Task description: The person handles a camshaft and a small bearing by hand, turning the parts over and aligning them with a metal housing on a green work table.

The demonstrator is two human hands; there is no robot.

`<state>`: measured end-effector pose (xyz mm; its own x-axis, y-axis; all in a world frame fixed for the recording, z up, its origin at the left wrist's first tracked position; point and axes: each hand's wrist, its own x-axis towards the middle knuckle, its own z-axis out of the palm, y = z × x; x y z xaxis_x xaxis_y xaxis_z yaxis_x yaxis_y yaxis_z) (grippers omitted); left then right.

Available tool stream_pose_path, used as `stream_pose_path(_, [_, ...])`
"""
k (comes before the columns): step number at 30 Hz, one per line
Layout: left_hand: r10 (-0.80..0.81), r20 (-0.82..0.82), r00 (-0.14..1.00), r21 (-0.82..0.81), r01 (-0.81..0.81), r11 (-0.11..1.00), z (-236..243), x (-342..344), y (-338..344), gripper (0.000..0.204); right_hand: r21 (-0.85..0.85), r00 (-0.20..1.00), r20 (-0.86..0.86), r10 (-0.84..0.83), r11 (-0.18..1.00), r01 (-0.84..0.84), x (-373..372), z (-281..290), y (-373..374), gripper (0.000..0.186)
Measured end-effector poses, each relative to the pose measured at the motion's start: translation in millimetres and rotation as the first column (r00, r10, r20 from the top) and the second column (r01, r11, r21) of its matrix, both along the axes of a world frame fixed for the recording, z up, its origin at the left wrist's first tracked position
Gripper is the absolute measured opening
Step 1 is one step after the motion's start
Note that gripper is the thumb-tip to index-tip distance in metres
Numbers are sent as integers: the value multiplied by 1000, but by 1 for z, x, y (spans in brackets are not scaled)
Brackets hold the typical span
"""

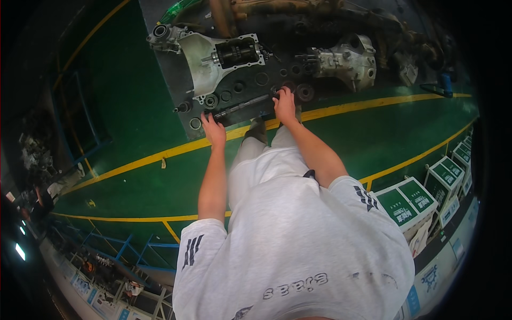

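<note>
A long metal gear shaft [244,105] lies slantwise just above the dark mat, between my two hands. My left hand [214,132] has its fingers closed about the shaft's left end, by a dark toothed part. At the other end, my right hand [285,104] pinches the shaft near a small dark ring. Fingertip detail is small and partly hidden on both hands. Just beyond the shaft are a bearing [212,101] and several loose rings, with a toothed gear [305,93] right of my right hand. A thin ring [195,124] lies left of my left hand.
An opened gearbox housing [201,66] with gears inside stands beyond my hands. Farther right is a second gearbox [346,63]. Rusty axle parts [298,8] line the back. Yellow lines [341,110] cross the green floor; green-and-white boxes [408,204] stand at the right.
</note>
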<state>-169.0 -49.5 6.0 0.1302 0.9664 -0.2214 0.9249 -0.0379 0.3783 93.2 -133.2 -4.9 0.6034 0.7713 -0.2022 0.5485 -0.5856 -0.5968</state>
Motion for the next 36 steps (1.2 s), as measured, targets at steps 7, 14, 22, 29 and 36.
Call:
stream_pose_path(7, [-110, -115, 987, -78, 102, 992, 1, -4, 8, 55, -132, 995, 84, -55, 989, 66, -10, 7, 13, 36])
stream_pose_path(14, [-67, -64, 996, -21, 65, 998, -14, -12, 10, 54, -197, 997, 72, -20, 980, 34, -8, 9, 17, 40])
stream_pose_path(22, [-39, -113, 993, 47, 45, 998, -21, -10, 12, 46, -189, 1000, -6, 15, 982, -15, -6, 10, -4, 46])
stream_pose_path(29, [-50, -194, 980, 118, 74, 990, -28, -8, 20, 34, -354, 959, 59, 279, 904, -241, -14, 3, -16, 77])
stream_pose_path(36, [-109, -159, 981, 49, 118, 992, -22, -11, 28, 26, -432, 959, 83, 273, 876, -212, -15, -7, -10, 91])
